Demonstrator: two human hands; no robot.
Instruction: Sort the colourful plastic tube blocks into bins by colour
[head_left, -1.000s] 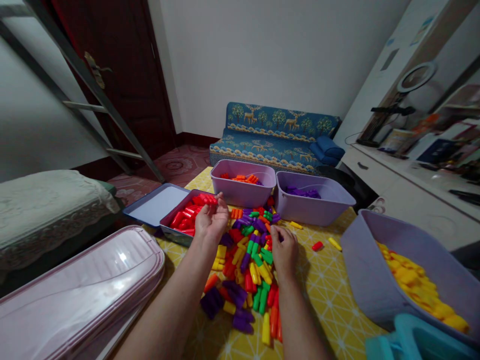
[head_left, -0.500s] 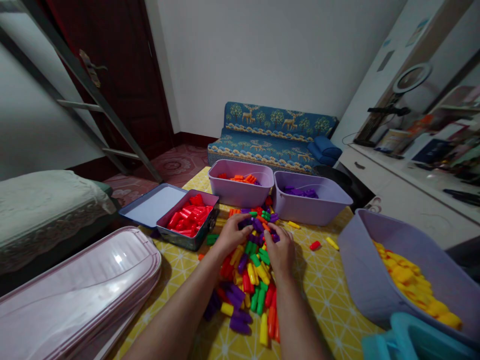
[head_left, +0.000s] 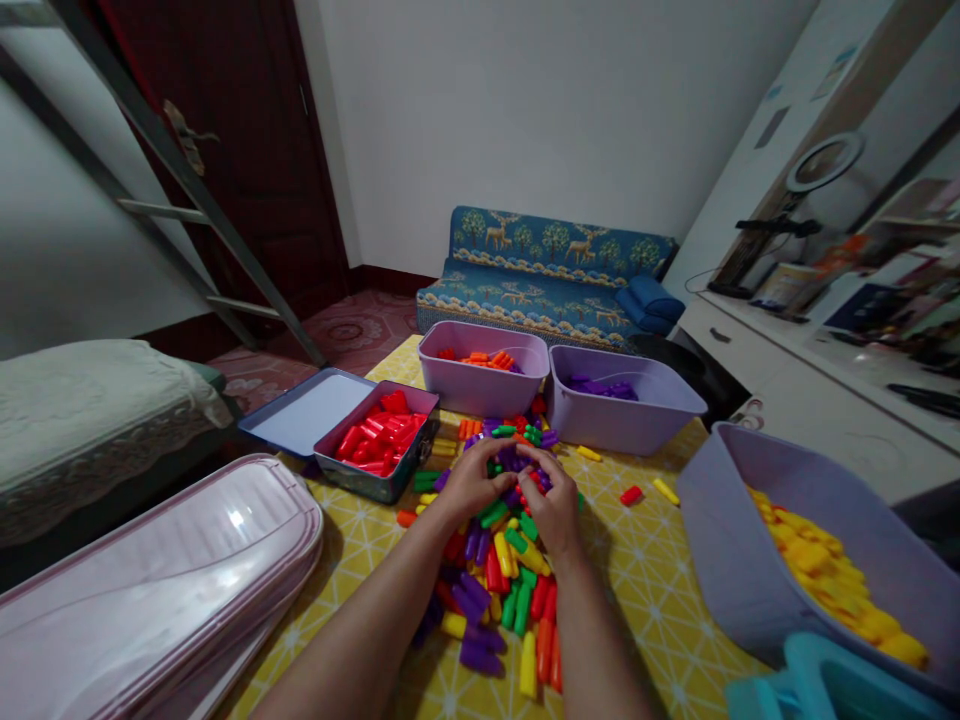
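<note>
A pile of small plastic pieces in red, green, yellow, orange and purple spreads over the yellow patterned tablecloth. At the middle of this pile my left hand curls its fingers around some purple plastic pieces. My right hand is closed in from the other side, fingers bent over the same purple pieces, its thumb pointing toward the left thumb. The two sets of fingertips nearly meet. How many pieces lie within the hands is hidden.
An open tin box of red pieces stands left. Behind are purple bins with orange and purple pieces. A large bin of yellow pieces is right, near a turquoise container. Pink lids lie left.
Both hands have drawn closer together over the purple pieces, fingers curling inward. Some pieces under them have shifted, and more of the pile shows to the left of my left hand.
</note>
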